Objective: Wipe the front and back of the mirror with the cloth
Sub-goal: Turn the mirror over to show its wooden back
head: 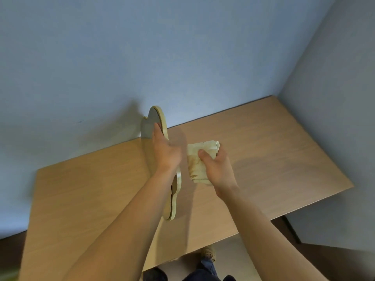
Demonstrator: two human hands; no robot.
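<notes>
A mirror [151, 123] with a pale wooden frame and handle is held nearly edge-on above the table, its grey face turned left. My left hand [165, 151] grips it around the middle, fingers wrapped over the frame. The handle end [172, 207] points down toward the table's near side. Just to the right, a small gap away, my right hand [216, 168] is closed on a folded cream cloth [199, 159]. The cloth hangs beside the mirror's right side; I cannot tell whether it touches it.
A light wooden table [274, 151] stands against a blue wall [162, 57], with a second wall [334, 118] at the right. Below the table's near edge I see floor, my legs and a shoe [209, 253].
</notes>
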